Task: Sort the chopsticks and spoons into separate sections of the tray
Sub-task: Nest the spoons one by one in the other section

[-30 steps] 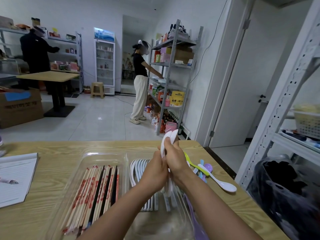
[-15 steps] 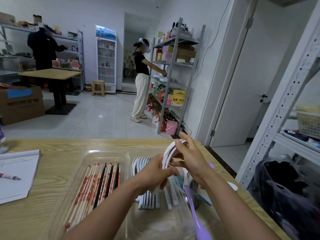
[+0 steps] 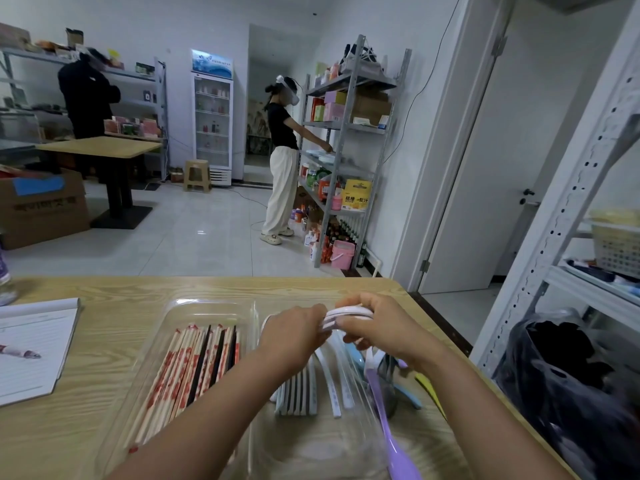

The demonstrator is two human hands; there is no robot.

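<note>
Your left hand and right hand both grip a stack of white spoons above the right section of the clear tray. Chopsticks fill the left section; more white spoons lie in the right. A purple spoon overhangs the tray's right rim, near the table edge.

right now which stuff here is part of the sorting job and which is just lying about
Part of the job:
- clear tray
- chopsticks in its left section
- white spoons in its right section
- white spoon stack in both hands' grip
- purple spoon

Just lying about:
- notebook
- pen
- black bag
</note>
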